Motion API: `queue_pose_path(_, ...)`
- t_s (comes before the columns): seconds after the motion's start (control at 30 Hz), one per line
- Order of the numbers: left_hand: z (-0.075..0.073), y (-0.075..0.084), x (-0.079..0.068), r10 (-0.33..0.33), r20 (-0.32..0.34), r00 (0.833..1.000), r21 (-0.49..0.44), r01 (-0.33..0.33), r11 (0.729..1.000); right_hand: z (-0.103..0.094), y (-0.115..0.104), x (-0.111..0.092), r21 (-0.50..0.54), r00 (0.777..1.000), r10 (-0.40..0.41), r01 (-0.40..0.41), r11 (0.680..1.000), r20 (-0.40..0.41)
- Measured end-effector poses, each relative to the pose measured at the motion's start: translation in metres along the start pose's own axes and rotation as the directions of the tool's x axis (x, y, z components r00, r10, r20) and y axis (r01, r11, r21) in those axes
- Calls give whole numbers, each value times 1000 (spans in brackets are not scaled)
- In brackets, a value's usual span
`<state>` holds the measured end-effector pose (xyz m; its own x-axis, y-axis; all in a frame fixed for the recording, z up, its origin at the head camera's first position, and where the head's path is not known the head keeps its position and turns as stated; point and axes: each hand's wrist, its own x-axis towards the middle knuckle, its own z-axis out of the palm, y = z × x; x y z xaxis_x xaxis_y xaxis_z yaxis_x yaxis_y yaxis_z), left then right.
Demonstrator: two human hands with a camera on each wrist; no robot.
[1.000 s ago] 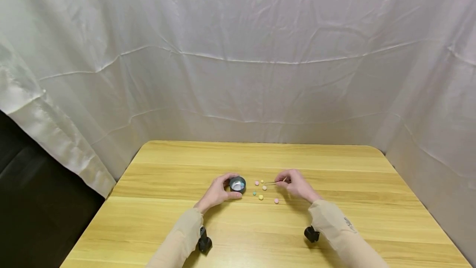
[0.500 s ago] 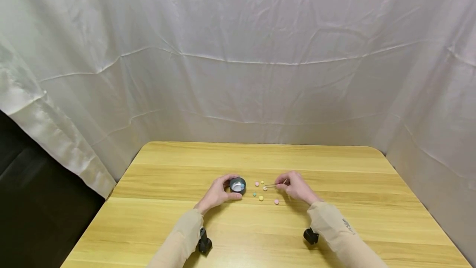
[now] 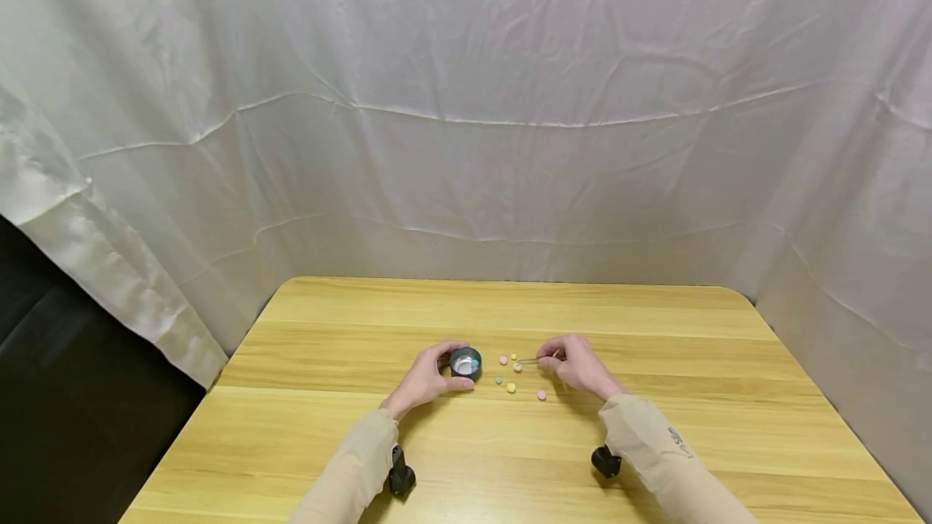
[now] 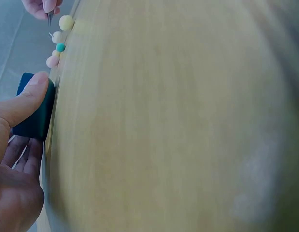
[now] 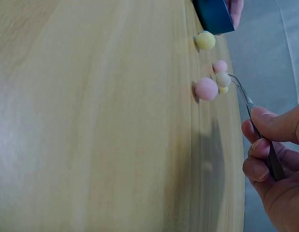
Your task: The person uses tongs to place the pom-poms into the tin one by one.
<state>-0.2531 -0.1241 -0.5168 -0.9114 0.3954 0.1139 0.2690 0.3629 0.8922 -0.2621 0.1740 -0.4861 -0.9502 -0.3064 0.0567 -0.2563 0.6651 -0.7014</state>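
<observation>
My left hand grips a small dark round cup between thumb and fingers, standing on the table. Inside the cup's shiny bottom lie bluish pieces. In my right hand is a pair of bent-tipped metal tweezers, pinched by thumb and fingers. The tweezer tips are right at a white pompom. Close around it lie a small pink pompom, a small yellow one and a small green pompom. A bigger yellow pompom and a bigger pink pompom sit nearer the person.
Both hands work over a wood-grain table. White curtains hang behind and beside it. A dark panel stands at the left. Black wrist cameras are worn under both sleeves.
The tweezer tips have come down from just behind the white pompom onto it, spread visibly half a second ago, and now sit closer together. The left hand and cup stay put.
</observation>
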Motion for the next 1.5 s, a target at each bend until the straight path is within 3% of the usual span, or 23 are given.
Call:
queue_pose_path(1.07,2,-4,1,-15,-7,1000,-13,15,1000,5,-27,7,44,996,-69,71,997,-51)
queue_pose_path(1.5,3,-3,1,-14,-11,1000,-13,14,1000,6,-37,7,71,996,-78,81,994,-37)
